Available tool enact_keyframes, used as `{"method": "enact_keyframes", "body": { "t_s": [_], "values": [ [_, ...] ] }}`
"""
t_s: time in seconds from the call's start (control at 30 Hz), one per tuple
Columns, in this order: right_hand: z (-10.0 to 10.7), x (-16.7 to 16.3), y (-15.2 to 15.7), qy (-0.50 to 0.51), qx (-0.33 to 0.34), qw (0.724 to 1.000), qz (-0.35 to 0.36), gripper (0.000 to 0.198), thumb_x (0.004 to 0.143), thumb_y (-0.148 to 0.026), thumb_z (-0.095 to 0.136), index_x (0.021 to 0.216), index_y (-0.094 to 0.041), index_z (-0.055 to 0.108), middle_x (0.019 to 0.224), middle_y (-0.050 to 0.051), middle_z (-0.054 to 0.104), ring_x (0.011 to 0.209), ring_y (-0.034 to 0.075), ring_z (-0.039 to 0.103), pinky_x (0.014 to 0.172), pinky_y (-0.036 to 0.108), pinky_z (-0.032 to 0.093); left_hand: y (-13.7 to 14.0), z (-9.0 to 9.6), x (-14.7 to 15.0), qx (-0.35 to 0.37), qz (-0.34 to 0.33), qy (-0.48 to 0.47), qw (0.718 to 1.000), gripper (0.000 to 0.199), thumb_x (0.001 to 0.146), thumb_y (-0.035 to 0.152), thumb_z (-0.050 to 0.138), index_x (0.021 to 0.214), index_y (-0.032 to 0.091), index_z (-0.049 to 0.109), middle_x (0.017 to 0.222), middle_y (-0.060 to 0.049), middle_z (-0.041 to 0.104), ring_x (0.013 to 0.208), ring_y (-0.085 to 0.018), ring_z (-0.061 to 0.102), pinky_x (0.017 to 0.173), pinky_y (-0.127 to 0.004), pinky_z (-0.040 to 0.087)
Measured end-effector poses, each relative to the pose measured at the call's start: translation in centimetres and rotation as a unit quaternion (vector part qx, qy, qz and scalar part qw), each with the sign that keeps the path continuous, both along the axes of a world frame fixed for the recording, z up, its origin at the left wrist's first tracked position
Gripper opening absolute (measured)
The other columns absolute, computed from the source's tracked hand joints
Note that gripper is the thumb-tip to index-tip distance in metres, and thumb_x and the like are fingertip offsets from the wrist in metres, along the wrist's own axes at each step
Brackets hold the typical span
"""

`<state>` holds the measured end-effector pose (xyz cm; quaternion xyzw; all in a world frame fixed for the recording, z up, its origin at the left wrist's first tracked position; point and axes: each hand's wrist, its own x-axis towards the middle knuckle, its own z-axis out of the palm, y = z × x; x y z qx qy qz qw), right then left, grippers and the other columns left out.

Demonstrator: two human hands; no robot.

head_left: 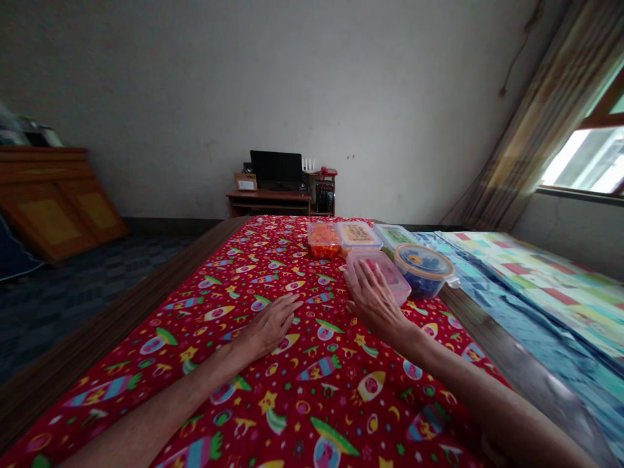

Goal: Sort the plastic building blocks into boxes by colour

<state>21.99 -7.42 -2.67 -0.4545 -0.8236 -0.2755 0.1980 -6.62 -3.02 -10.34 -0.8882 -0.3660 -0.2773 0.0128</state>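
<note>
My right hand [373, 296] rests with fingers stretched over the lid of a pink plastic food container [392, 279], touching its near left side. My left hand [273, 322] lies on the red patterned cloth [312, 351], fingers extended and nothing in it. Behind the pink container stand a lidded box with orange contents [324, 240], a clear box with tan contents [359, 235] and a box with a pale green lid [394, 235]. A round container [423, 268] with blue contents and an orange-rimmed lid sits right beside the pink one.
Dark wooden table edges [146, 299] show beyond the cloth. To the right lies a bed with a patchwork cover [546, 273]. A desk with a monitor [277, 169] stands against the far wall, and a wooden cabinet [58, 195] is at the left.
</note>
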Motion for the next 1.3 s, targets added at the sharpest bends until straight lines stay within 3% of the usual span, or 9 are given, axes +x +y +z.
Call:
{"method": "enact_keyframes", "body": {
  "t_s": [0.13, 0.27, 0.73, 0.87, 0.93, 1.03, 1.17, 1.23, 1.3],
  "values": [
    [-2.0, 1.0, 1.7, -0.005, 0.002, 0.994, -0.113, 0.048, 0.086, -0.015, 0.046, 0.132, -0.002, 0.049, 0.132, 0.03, 0.051, 0.127, 0.039, 0.045, 0.102, 0.056, 0.039, 0.1, -0.3, 0.1, 0.017, 0.013, -0.002, 1.0, 0.041, 0.096, 0.026, 0.033, 0.124, 0.015, 0.06, 0.132, -0.013, 0.058, 0.127, -0.023, 0.051, 0.106, -0.044, 0.045],
    [-3.0, 1.3, 2.6, -0.029, 0.021, 0.992, -0.118, 0.041, 0.089, -0.013, 0.041, 0.126, -0.002, 0.055, 0.124, 0.029, 0.058, 0.12, 0.035, 0.054, 0.099, 0.051, 0.044, 0.1, -0.2, 0.2, 0.027, 0.009, 0.001, 1.0, 0.04, 0.096, 0.026, 0.033, 0.124, 0.015, 0.06, 0.131, -0.012, 0.059, 0.126, -0.023, 0.051, 0.106, -0.042, 0.046],
    [-1.6, 1.1, 0.6, -0.016, 0.0, 0.997, 0.078, 0.047, 0.087, -0.007, 0.039, 0.133, -0.001, 0.048, 0.131, 0.027, 0.053, 0.128, 0.035, 0.047, 0.105, 0.051, 0.043, 0.1, -0.5, -0.2, -0.014, 0.001, -0.03, 0.999, 0.039, 0.096, 0.029, 0.036, 0.125, 0.018, 0.059, 0.134, -0.011, 0.057, 0.127, -0.023, 0.05, 0.107, -0.045, 0.042],
    [-1.3, -2.1, -2.7, -0.034, -0.007, 0.983, 0.178, 0.041, 0.088, -0.005, 0.04, 0.127, -0.002, 0.052, 0.129, 0.026, 0.055, 0.129, 0.031, 0.046, 0.108, 0.048, 0.039, -0.2, 1.6, 0.7, -0.119, 0.002, -0.104, 0.987, 0.038, 0.092, 0.036, 0.04, 0.114, 0.019, 0.067, 0.125, -0.01, 0.064, 0.122, -0.026, 0.054, 0.107, -0.045, 0.041],
    [-0.9, -3.6, -4.0, -0.027, -0.02, 0.97, 0.241, 0.034, 0.091, -0.01, 0.04, 0.121, -0.006, 0.056, 0.119, 0.021, 0.063, 0.123, 0.027, 0.052, 0.107, 0.045, 0.04, -1.0, 3.3, 1.6, -0.228, 0.019, -0.169, 0.959, 0.04, 0.091, 0.04, 0.042, 0.11, 0.018, 0.068, 0.12, -0.01, 0.067, 0.117, -0.027, 0.058, 0.105, -0.043, 0.043],
    [0.8, -4.1, -4.5, 0.012, -0.016, 0.958, 0.287, 0.032, 0.094, -0.015, 0.039, 0.121, -0.011, 0.056, 0.114, 0.015, 0.066, 0.118, 0.023, 0.054, 0.109, 0.046, 0.036, -2.8, 5.2, 3.3, -0.391, 0.001, -0.307, 0.868, 0.048, 0.087, 0.047, 0.05, 0.123, 0.018, 0.06, 0.124, -0.01, 0.064, 0.115, -0.028, 0.059, 0.098, -0.039, 0.048],
    [3.8, -0.6, -2.0, 0.17, -0.003, 0.971, 0.165, 0.034, 0.094, -0.02, 0.038, 0.122, -0.013, 0.057, 0.118, 0.016, 0.064, 0.114, 0.024, 0.056, 0.104, 0.047, 0.038, -4.5, 5.9, 5.3, -0.535, -0.037, -0.422, 0.731, 0.063, 0.083, 0.047, 0.06, 0.135, 0.015, 0.046, 0.125, -0.016, 0.062, 0.107, -0.024, 0.063, 0.092, -0.036, 0.051],
    [4.2, 1.8, 0.0, 0.284, -0.082, 0.952, 0.079, 0.033, 0.095, -0.03, 0.04, 0.114, -0.014, 0.062, 0.107, 0.015, 0.067, 0.1, 0.024, 0.061, 0.091, 0.041, 0.046, -4.6, 6.3, 6.2, -0.555, -0.038, -0.434, 0.708, 0.058, 0.083, 0.046, 0.062, 0.131, 0.016, 0.049, 0.124, -0.015, 0.062, 0.104, -0.022, 0.064, 0.09, -0.034, 0.052],
    [3.7, 3.8, 1.8, 0.335, -0.25, 0.907, 0.058, 0.037, 0.093, -0.043, 0.043, 0.091, -0.016, 0.067, 0.081, 0.009, 0.067, 0.077, 0.02, 0.061, 0.071, 0.032, 0.049, -4.1, 6.9, 7.0, -0.558, -0.036, -0.423, 0.713, 0.05, 0.081, 0.046, 0.065, 0.121, 0.017, 0.054, 0.121, -0.013, 0.063, 0.101, -0.02, 0.064, 0.084, -0.032, 0.053]
  ]
}}
